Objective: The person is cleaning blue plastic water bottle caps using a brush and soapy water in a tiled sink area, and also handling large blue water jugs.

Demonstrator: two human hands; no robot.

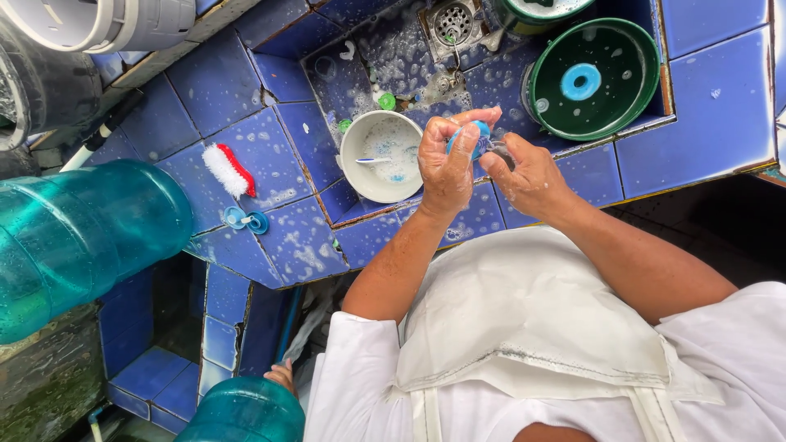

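Note:
My left hand (446, 168) is closed around a small blue round cap (477, 131), held over the front edge of a blue tiled sink (344, 78). My right hand (528, 176) is pressed against the cap from the right, pinching a small dark piece (501, 154) at it; what that piece is I cannot tell. Both hands are wet and soapy. A white bowl (383, 155) with suds and a thin stick in it stands just left of my left hand.
A green round basin (594, 78) with a blue disc lies in the sink's right part, near the drain (453, 23). A red-and-white brush (229, 169) and a blue cap (246, 219) lie on the tiled counter. Large teal water jugs (78, 237) (246, 413) stand at the left and below.

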